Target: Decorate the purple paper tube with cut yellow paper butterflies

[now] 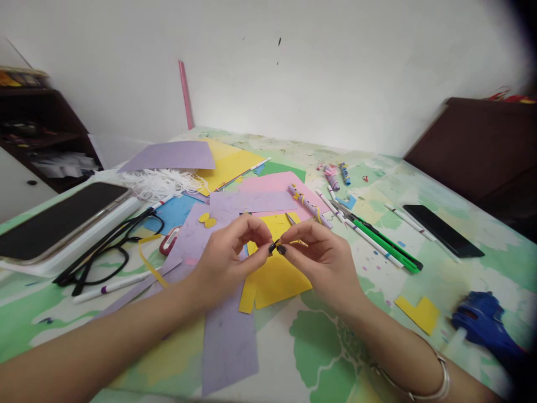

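Above a yellow foam or paper sheet (279,285), my left hand (229,252) and my right hand (325,254) meet fingertip to fingertip. Both are closed in a pinch, thumbs against forefingers. Whatever they pinch is too small and too covered to name; a bit of yellow shows near the tips. A pointed metal tip (290,219) shows just beyond my right fingers. Left of my left hand, a small yellow bow-shaped cutout (207,220) lies on a purple sheet (191,235). A purple roll with yellow bits (309,205) lies beyond my right hand.
Black glasses (121,249), a phone on a white box (62,218) and white string (163,183) lie left. To the right are a green cutter (386,243), white markers (373,242), another phone (443,229), a yellow scrap (418,313) and a blue glue gun (482,319). A wall stands behind.
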A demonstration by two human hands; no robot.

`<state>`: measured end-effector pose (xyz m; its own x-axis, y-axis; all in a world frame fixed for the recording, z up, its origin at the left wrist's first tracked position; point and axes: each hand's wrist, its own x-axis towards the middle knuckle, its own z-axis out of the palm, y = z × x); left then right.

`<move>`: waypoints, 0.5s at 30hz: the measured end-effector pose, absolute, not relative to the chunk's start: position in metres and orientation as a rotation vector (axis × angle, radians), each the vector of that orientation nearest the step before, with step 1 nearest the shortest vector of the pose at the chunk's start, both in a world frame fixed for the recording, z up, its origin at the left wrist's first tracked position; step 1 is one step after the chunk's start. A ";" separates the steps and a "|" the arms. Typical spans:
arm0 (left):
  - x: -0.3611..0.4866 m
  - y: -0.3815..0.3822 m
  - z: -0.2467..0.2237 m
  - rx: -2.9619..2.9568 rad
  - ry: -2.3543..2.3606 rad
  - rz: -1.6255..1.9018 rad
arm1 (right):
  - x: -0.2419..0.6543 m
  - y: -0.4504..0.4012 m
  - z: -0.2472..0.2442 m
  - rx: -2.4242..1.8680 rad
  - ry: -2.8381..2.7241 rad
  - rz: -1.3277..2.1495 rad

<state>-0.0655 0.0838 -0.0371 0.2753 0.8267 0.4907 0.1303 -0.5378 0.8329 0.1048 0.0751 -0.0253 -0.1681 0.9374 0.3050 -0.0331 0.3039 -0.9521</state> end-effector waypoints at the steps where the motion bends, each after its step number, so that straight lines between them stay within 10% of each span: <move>1: -0.065 0.084 -0.036 1.852 0.868 1.298 | 0.105 0.075 -0.026 -0.888 -1.457 1.095; 15: -0.067 0.081 -0.028 2.246 1.003 1.190 | 0.107 0.073 -0.020 -0.986 -1.340 1.201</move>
